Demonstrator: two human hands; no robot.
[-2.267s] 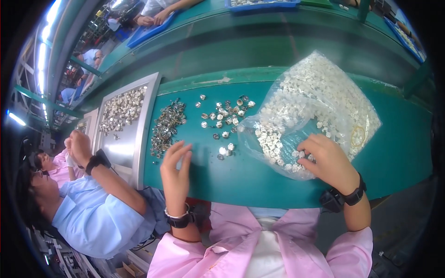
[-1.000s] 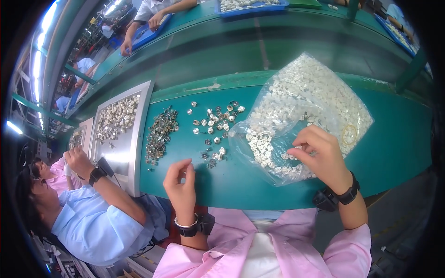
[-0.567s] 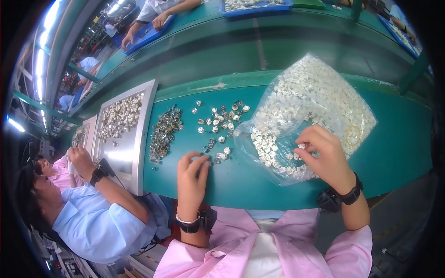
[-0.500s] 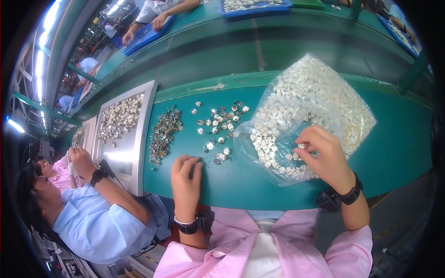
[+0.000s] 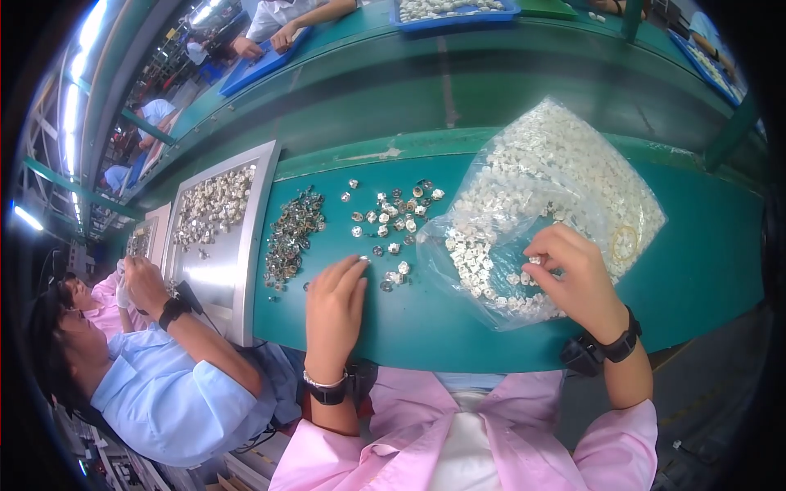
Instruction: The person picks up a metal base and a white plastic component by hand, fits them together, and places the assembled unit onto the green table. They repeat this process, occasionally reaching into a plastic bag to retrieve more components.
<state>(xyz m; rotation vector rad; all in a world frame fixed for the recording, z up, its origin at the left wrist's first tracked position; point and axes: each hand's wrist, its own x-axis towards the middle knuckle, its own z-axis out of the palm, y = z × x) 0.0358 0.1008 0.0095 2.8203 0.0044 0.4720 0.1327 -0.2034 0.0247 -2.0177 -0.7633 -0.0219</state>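
Observation:
Small white block-like parts fill a clear plastic bag on the right, some lying in its open mouth. My right hand is over that mouth, pinching one small white part between thumb and fingers. My left hand reaches over the green table, its fingers drawn together with the tips on a small white-and-metal part. The thumb's grip there is partly hidden. Just beyond these fingertips lie scattered white-and-metal parts. A heap of small dark metal pieces sits to their left.
A metal-framed tray with many white parts stands at the left. Beside it, a co-worker in a blue shirt works with raised hands. Blue trays and other people's hands are beyond the green partition.
My left hand has moved forward and slightly right, its fingertips coming onto a small part. My right hand stays nearly still with its white part.

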